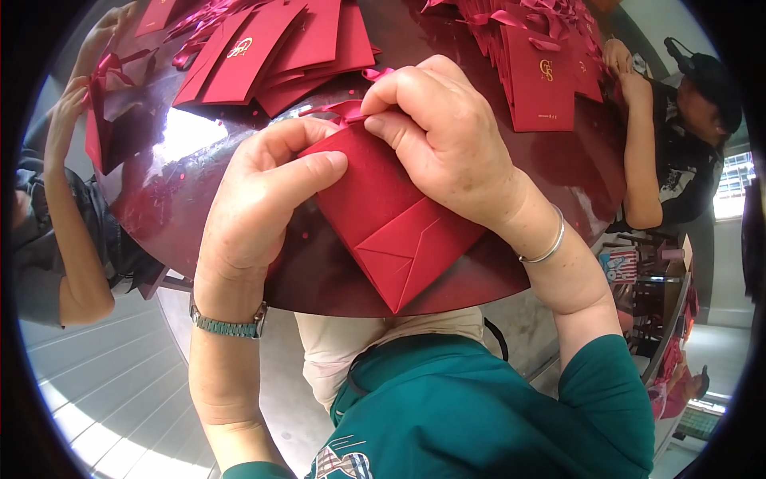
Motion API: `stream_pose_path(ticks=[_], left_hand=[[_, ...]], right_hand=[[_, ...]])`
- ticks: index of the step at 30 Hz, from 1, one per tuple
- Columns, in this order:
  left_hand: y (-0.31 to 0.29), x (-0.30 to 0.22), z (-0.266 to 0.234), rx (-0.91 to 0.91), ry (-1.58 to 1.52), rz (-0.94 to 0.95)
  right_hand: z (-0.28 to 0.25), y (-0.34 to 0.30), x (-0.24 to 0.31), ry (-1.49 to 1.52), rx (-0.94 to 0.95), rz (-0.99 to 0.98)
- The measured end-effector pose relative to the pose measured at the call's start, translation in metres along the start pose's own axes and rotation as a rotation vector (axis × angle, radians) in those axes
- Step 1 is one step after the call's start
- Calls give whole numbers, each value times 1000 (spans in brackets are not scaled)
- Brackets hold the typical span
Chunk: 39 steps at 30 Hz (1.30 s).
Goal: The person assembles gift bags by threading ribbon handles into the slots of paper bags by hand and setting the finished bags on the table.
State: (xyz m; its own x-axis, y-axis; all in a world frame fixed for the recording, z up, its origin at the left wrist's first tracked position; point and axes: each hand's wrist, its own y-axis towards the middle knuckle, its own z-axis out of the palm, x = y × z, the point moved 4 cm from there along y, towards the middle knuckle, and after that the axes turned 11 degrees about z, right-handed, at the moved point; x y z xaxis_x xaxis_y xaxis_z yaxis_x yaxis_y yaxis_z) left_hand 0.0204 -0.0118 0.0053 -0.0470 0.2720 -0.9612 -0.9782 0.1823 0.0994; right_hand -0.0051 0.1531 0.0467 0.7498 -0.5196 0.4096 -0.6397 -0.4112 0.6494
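Between my hands a red paper gift bag (375, 191) lies slanted, its folded base toward me at the table's near edge. My left hand (267, 176) is closed on the bag's upper left side, thumb on the face and fingers behind. With thumb and forefinger, my right hand (447, 132) pinches the pink-red ribbon (343, 112) at the bag's top. Part of the ribbon is hidden behind my fingers, so I cannot tell how it is knotted.
Flat red bags (279, 52) are piled at the far left of the round dark red table (159, 207); an upright stack of ribboned bags (542, 80) stands at the far right. A person on the left handles another ribboned bag (96, 120). Another person (694, 120) sits at the right.
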Motion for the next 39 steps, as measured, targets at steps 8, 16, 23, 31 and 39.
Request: stream_pose_path(ticks=[8,16,23,31,39], left_hand=[[4,1,10,63,27,43],[4,5,9,35,-83,35],[7,7,8,-125,-138,52],[2,7,9,-182,-69,102],[1,5,10,-169,-22,137]], right_hand=[[-6,-1,-4,29,23,107],[-9,0,-3,49,-1,63],[-11,-5,11,-112,-1,-125],[-4,-5,15,-156,7,-49],[-3,-3,15,-77,-3,-52]])
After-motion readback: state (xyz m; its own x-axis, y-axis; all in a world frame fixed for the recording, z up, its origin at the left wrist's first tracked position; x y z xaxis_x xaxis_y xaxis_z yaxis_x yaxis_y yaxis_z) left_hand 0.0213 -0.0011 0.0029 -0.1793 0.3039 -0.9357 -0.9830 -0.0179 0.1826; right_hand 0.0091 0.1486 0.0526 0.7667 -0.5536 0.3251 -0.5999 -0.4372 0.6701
